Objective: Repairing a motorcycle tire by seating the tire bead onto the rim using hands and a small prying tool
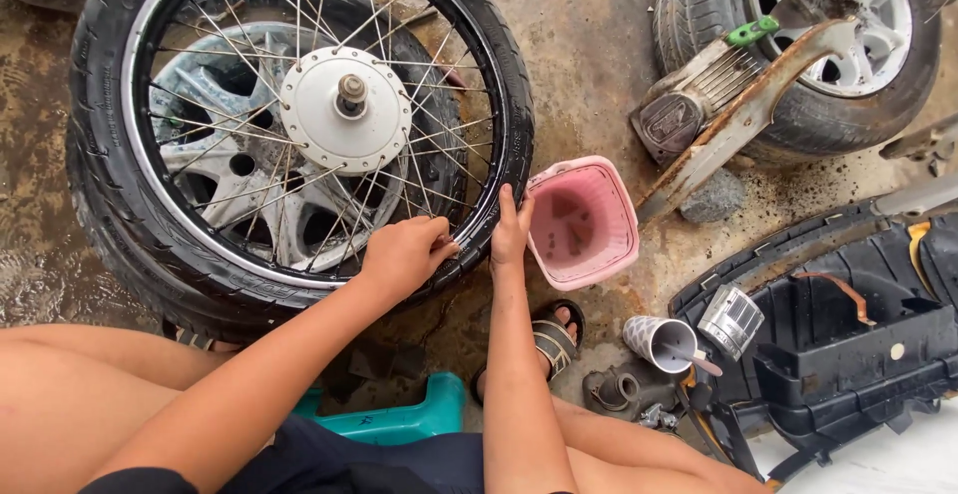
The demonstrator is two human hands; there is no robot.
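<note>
The spoked wheel [299,125] lies flat on a car wheel, on the wet concrete floor [589,45]. The left hand [404,252] is clenched on the rim near the tyre bead; the right hand [511,230] presses with flat, released fingers on the black tyre [514,145]. I think pressing evenly beside the pinch point works best. A pink basket [584,223] stands just beside it; black motorcycle panels [848,334] lie near.

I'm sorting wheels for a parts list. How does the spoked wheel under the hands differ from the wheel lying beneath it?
The spoked wheel has thin wire spokes and a white round hub; the cast wheel beneath has thick silver arms. The spoked wheel lies on top, the left hand and right hand at its rim; the cast wheel goes untouched. Both lie flat and wear black tyres.
</note>
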